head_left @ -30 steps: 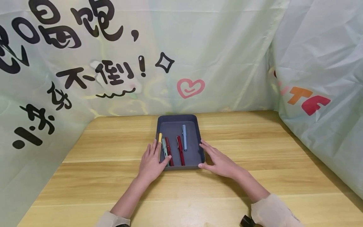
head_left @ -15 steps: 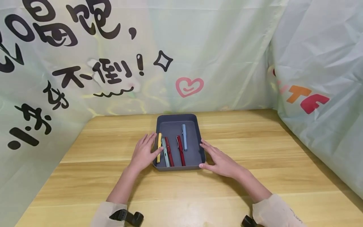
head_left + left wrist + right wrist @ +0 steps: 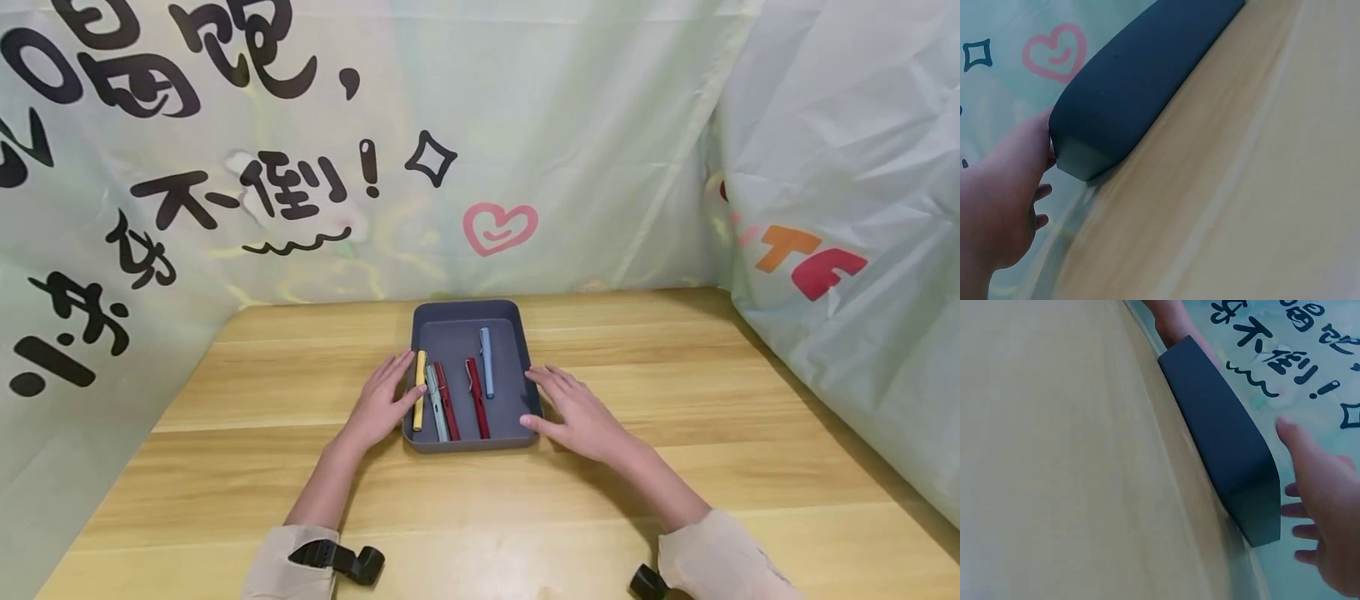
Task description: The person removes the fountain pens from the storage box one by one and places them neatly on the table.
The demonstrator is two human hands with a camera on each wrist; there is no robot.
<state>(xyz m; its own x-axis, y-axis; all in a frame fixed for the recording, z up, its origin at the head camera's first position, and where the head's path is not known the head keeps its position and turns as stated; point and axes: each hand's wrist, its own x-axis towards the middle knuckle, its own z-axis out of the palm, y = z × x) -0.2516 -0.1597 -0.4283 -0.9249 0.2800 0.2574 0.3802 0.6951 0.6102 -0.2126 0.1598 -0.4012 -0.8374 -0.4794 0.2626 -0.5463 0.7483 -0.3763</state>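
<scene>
A dark blue-grey tray (image 3: 456, 333) lies on the table with several pens inside. From left to right come a yellow pen (image 3: 419, 400), a pale teal pen (image 3: 437, 408), a dark red pen (image 3: 447, 400), another dark red pen (image 3: 477, 400) and a light blue pen (image 3: 487, 362) further back. My left hand (image 3: 378, 404) rests at the tray's left wall, fingers extended, thumb over the rim beside the yellow pen. At the right wall is my right hand (image 3: 581, 417), its fingers relaxed and its thumb extended; the right wrist view shows that thumb apart from the tray's outer wall (image 3: 1222, 437).
The tray stands on a wooden table (image 3: 675, 367), near its back edge. Behind rises a pale fabric backdrop (image 3: 600, 167) with black lettering and a pink heart; another fabric sheet (image 3: 847, 167) borders the right side. Dark wrist devices (image 3: 352, 562) sit on the sleeves.
My left hand has drawn back leftward from over the pens to the tray's left wall, uncovering the yellow pen. The right hand has barely shifted. The pens keep their places.
</scene>
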